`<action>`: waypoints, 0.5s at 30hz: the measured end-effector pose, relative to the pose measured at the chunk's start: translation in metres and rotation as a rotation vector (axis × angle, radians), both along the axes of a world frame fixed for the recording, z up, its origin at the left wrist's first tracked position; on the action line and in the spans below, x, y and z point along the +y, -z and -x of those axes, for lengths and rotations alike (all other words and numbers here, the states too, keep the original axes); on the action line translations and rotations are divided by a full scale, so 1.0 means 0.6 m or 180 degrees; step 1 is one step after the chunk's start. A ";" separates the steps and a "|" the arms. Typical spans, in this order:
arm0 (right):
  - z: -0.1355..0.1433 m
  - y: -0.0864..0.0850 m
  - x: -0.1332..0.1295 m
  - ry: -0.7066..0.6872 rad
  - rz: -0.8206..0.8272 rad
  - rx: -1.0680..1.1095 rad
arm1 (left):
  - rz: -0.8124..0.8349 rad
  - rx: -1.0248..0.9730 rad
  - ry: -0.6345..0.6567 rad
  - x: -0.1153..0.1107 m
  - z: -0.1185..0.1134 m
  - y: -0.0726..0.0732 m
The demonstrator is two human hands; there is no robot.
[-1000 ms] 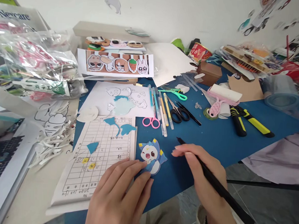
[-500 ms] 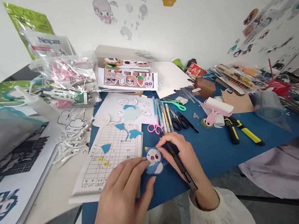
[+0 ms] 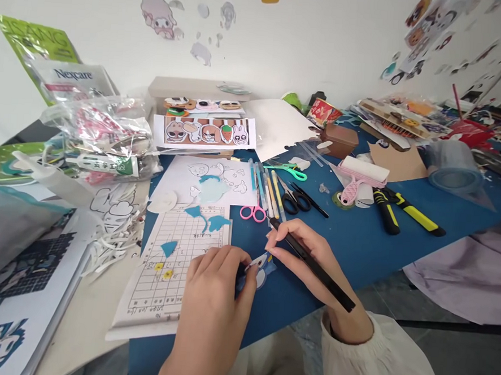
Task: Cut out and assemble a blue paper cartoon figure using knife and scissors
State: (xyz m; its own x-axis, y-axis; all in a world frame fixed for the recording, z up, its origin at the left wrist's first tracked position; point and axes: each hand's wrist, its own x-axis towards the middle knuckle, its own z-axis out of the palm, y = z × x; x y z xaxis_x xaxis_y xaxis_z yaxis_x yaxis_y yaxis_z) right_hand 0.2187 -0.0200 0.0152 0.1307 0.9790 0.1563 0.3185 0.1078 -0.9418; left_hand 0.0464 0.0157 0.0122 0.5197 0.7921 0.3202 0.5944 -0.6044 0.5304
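My left hand [image 3: 218,298] pinches the left edge of a small blue and white cartoon cutout [image 3: 261,276] near the front edge of the blue table; its fingers hide part of the cutout. A black pen-like tool [image 3: 313,265] is held in my right hand [image 3: 310,253], tip pointing up and left, above and right of the cutout and apart from it. Left of my left hand, a gridded paper pad [image 3: 142,285] bears blue paper pieces [image 3: 169,249] and small yellow pieces [image 3: 167,274].
Pink scissors [image 3: 253,212], black scissors [image 3: 296,201] and several pens [image 3: 271,191] lie beyond my hands. Yellow-black pliers [image 3: 416,214] and a pink roller [image 3: 352,185] are to the right. White paper scraps [image 3: 115,241] lie at the left, near plastic bags [image 3: 110,128].
My left fingers have closed on the cutout, which has turned and is now more covered. The black tool has moved away from it, and the whole view has shifted slightly.
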 end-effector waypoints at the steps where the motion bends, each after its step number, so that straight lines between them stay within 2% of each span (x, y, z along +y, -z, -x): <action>1: -0.001 0.000 -0.002 0.0002 -0.0024 0.0028 | -0.0007 0.0016 -0.0002 -0.001 -0.002 -0.002; 5: -0.005 0.002 -0.011 0.0029 -0.0157 0.0252 | 0.0121 0.0021 -0.0110 -0.009 -0.008 -0.009; 11: -0.010 0.018 -0.026 0.0415 -0.0424 0.0584 | 0.0385 -0.0189 -0.0250 -0.018 -0.004 -0.025; 15: -0.006 0.024 -0.036 0.0697 -0.0511 0.0604 | 0.0938 -0.0595 -0.0528 -0.015 0.021 -0.029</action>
